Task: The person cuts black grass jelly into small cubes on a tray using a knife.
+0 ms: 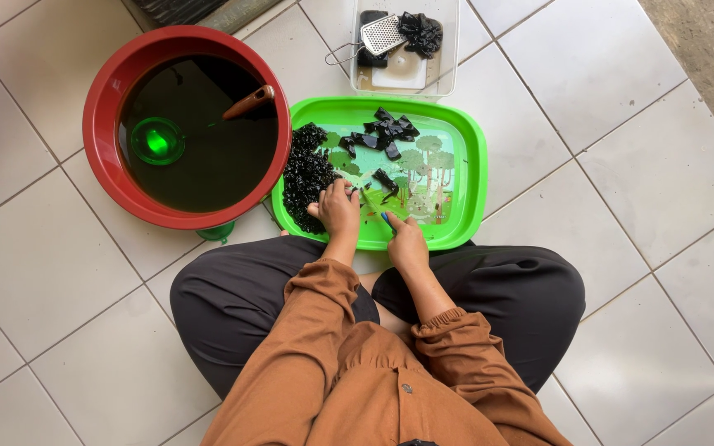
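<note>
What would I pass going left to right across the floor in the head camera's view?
Red basin of dark liquid → pile of chopped black jelly → left hand → right hand → right rim of the green tray.

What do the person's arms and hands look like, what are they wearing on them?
Both arms are in long, loose rust-brown sleeves gathered at the wrists into elastic cuffs. The left hand and right hand are bare: no gloves, and no rings or watch that can be made out.
</note>
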